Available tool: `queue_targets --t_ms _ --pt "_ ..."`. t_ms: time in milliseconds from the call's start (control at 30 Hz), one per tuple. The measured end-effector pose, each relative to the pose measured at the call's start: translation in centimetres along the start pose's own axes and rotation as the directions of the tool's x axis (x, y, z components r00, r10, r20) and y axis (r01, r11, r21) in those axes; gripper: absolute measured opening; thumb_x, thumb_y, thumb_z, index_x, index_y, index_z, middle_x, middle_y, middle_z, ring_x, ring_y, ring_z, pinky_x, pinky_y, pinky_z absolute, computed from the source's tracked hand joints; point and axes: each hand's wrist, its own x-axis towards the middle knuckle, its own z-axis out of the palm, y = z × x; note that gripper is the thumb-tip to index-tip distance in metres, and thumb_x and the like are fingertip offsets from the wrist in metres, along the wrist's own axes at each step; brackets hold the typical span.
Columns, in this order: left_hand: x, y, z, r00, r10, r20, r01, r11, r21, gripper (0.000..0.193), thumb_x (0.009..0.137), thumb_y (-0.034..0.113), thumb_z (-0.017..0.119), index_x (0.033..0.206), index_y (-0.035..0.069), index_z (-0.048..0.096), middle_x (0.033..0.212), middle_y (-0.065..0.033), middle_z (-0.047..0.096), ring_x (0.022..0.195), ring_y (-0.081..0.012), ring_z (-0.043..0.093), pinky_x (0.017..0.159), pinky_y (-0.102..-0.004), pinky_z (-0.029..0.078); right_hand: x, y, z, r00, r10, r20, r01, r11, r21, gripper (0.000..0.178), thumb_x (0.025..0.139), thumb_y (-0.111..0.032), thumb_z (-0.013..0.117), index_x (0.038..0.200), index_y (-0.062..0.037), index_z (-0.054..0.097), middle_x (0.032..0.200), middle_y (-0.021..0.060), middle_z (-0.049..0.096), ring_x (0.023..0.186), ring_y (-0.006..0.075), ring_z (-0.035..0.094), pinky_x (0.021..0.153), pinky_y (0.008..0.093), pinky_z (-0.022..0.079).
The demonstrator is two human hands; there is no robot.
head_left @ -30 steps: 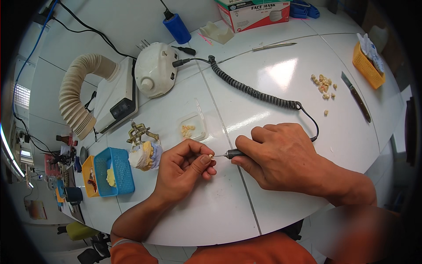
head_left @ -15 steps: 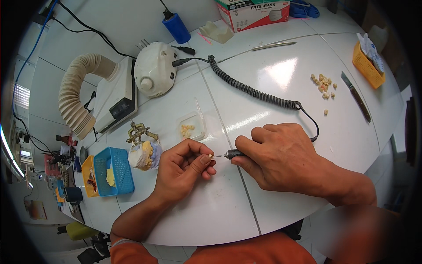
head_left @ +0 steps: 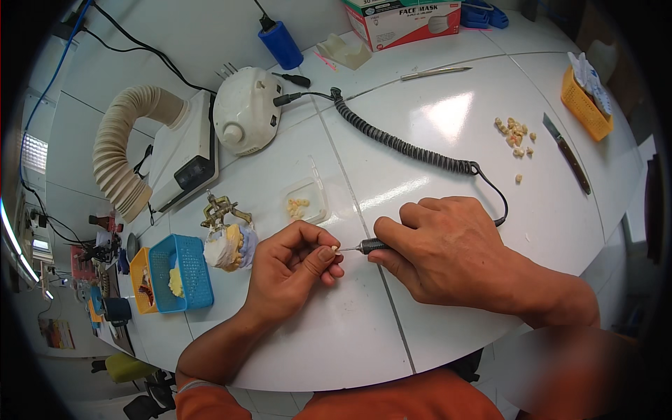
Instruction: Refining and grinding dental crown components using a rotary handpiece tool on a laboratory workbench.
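Between the thumb and fingertips of my left hand (head_left: pixel 290 269) is a tiny cream-coloured artificial tooth (head_left: pixel 335 248), mostly covered by the fingers. My right hand (head_left: pixel 448 255) is wrapped round a black rotary handpiece (head_left: pixel 373 246), whose thin metal bur (head_left: pixel 350 248) points left and meets or nearly meets the tooth. A coiled black cord (head_left: pixel 406 145) runs from the handpiece to a white control unit (head_left: pixel 248 112). Left of my left hand stands a dental cast (head_left: pixel 229 246) on a brass articulator (head_left: pixel 222 208). Beyond that hand, a clear plastic box (head_left: pixel 318 203) holds several small teeth.
A loose heap of teeth (head_left: pixel 514 133) lies at the right, beside a knife (head_left: pixel 568 154) and a yellow basket (head_left: pixel 586 105). Blue basket (head_left: pixel 192 273) and hose-fitted suction unit (head_left: pixel 185 150) stand left. A metal pen-like tool (head_left: pixel 436 73) and mask box (head_left: pixel 402 24) are at the back.
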Motion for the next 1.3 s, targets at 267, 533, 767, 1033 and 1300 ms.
queue_targets --t_ms 267,533,767,1033,1300 --pt "-0.03 -0.07 -0.01 1.000 0.019 -0.001 -0.019 1.000 0.004 0.016 0.109 0.013 0.067 0.115 -0.002 0.064 0.100 -0.0105 0.071 0.085 -0.0135 0.073 0.069 -0.0243 0.058 0.02 -0.06 0.11 1.000 0.008 -0.021 -0.008 1.000 0.006 0.032 0.105 -0.035 0.067 0.096 -0.0042 0.070 0.071 0.0134 0.067 0.063 0.0298 0.070 0.055 0.0425 0.050" --pt "-0.16 -0.05 0.13 0.999 0.041 -0.001 -0.041 0.998 0.057 0.016 0.110 0.014 0.067 0.114 -0.001 0.063 0.099 -0.0084 0.070 0.085 -0.0126 0.072 0.069 -0.0245 0.057 -0.01 0.23 0.31 0.999 -0.027 -0.033 0.027 1.000 0.009 0.033 0.104 -0.036 0.068 0.096 -0.0041 0.070 0.071 0.0135 0.067 0.063 0.0299 0.070 0.054 0.0422 0.051" --pt "-0.03 -0.11 0.05 1.000 0.030 -0.002 -0.030 1.000 0.005 0.012 0.110 0.010 0.066 0.115 0.000 0.062 0.102 -0.0085 0.069 0.086 -0.0124 0.071 0.071 -0.0244 0.057 0.06 0.05 0.35 0.998 -0.008 -0.056 0.009 1.000 0.020 0.034 0.104 -0.036 0.069 0.094 -0.0046 0.070 0.069 0.0120 0.066 0.059 0.0297 0.068 0.052 0.0417 0.050" --pt "0.04 -0.30 -0.21 0.999 0.044 -0.025 -0.046 0.996 -0.075 0.012 0.111 0.005 0.062 0.120 -0.002 0.060 0.108 -0.0094 0.069 0.093 -0.0122 0.070 0.079 -0.0246 0.057 0.01 -0.13 0.30 0.997 0.040 -0.070 -0.037 0.998 0.050 0.033 0.105 -0.036 0.068 0.094 -0.0049 0.069 0.069 0.0131 0.066 0.057 0.0308 0.067 0.050 0.0420 0.049" --pt "-0.03 -0.56 -0.27 0.997 0.076 -0.005 -0.076 0.993 -0.086 0.012 0.109 0.002 0.063 0.120 -0.001 0.060 0.109 -0.0096 0.069 0.097 -0.0135 0.072 0.079 -0.0247 0.058 -0.06 -0.21 0.21 0.999 0.011 -0.046 -0.010 1.000 0.017 0.034 0.106 -0.036 0.066 0.093 -0.0046 0.070 0.070 0.0136 0.067 0.058 0.0302 0.068 0.051 0.0416 0.050"
